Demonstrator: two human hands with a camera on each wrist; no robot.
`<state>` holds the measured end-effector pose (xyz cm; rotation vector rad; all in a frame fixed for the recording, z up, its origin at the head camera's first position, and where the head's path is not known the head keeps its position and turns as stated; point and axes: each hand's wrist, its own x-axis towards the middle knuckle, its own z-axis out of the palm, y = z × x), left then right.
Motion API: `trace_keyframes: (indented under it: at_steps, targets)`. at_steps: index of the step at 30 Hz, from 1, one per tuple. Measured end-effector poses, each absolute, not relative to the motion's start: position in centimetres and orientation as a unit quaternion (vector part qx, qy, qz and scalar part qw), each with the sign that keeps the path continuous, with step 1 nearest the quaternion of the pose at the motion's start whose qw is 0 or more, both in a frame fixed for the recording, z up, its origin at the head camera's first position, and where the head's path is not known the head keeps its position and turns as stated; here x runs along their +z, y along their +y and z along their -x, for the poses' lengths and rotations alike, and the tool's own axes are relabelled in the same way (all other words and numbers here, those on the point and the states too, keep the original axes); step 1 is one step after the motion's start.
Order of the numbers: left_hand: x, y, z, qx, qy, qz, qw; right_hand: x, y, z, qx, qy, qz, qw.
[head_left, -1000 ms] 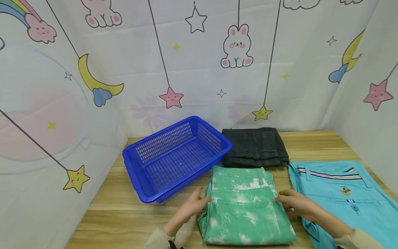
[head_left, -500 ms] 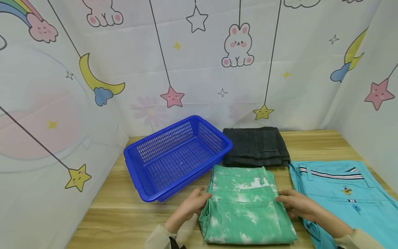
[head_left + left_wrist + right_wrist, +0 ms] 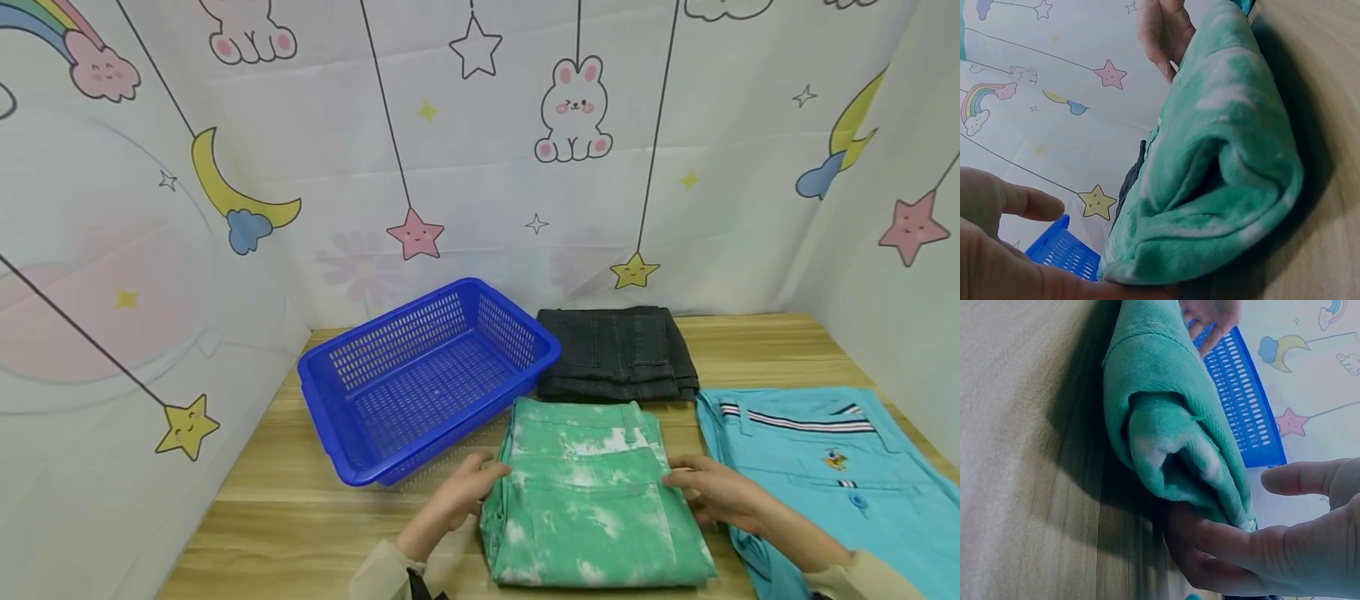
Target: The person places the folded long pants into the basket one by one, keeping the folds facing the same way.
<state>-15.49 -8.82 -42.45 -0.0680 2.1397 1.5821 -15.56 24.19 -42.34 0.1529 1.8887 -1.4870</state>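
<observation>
Folded green and white tie-dye pants (image 3: 592, 508) lie on the wooden table in front of me, a layered, rolled-looking side facing each wrist camera. At their left side is my left hand (image 3: 459, 493), its fingers touching the edge; in the left wrist view the thumb (image 3: 1035, 203) stands apart from the cloth. My right hand (image 3: 718, 493) is at the opposite side. Its fingers (image 3: 1229, 544) touch the folded edge low down, while the thumb (image 3: 1300, 478) sticks out clear of the fabric. Neither hand encloses the pants.
Behind and left, a blue plastic basket (image 3: 333, 442) stands with nothing in it. Folded black jeans (image 3: 615, 354) lie at the back. Turquoise pants (image 3: 810, 475) spread over the right side, partly beneath my right forearm. A patterned cloth backdrop (image 3: 480, 167) encloses the table.
The left hand has shifted very slightly at the pants' left edge. Otherwise the pants, the right hand and the basket stay in place; the head view moved a little.
</observation>
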Motion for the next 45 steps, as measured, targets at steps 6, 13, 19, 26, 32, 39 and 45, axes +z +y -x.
trace_keyframes:
  at_steps: [6, 13, 19, 26, 32, 39, 45]
  targets:
    - [-42.5, -8.9, 15.5, 0.586, 0.771, 0.021, 0.248, -42.4, 24.4, 15.4, -0.583, 0.729, -0.049, 0.355]
    - [-42.6, -9.1, 15.4, 0.612, 0.751, 0.024, 0.246, -42.4, 24.7, 15.3, -0.590, 0.726, -0.034, 0.352]
    - [-42.5, -9.0, 15.4, 0.621, 0.744, 0.021, 0.246, -42.5, 24.8, 15.3, -0.603, 0.714, -0.017, 0.356]
    - [-42.3, -9.0, 15.7, 0.624, 0.738, 0.012, 0.258, -42.5, 24.8, 15.3, -0.601, 0.715, -0.025, 0.356]
    - [-42.2, -9.0, 15.6, 0.624, 0.736, 0.016, 0.263, -42.5, 24.8, 15.3, -0.602, 0.715, -0.033, 0.354]
    - [-42.3, -9.0, 15.5, 0.629, 0.731, 0.008, 0.263, -42.4, 25.2, 15.1, -0.609, 0.705, -0.016, 0.362]
    - [-41.9, -8.9, 15.5, 0.629, 0.728, 0.002, 0.274, -42.3, 25.5, 14.8, -0.621, 0.691, -0.012, 0.370]
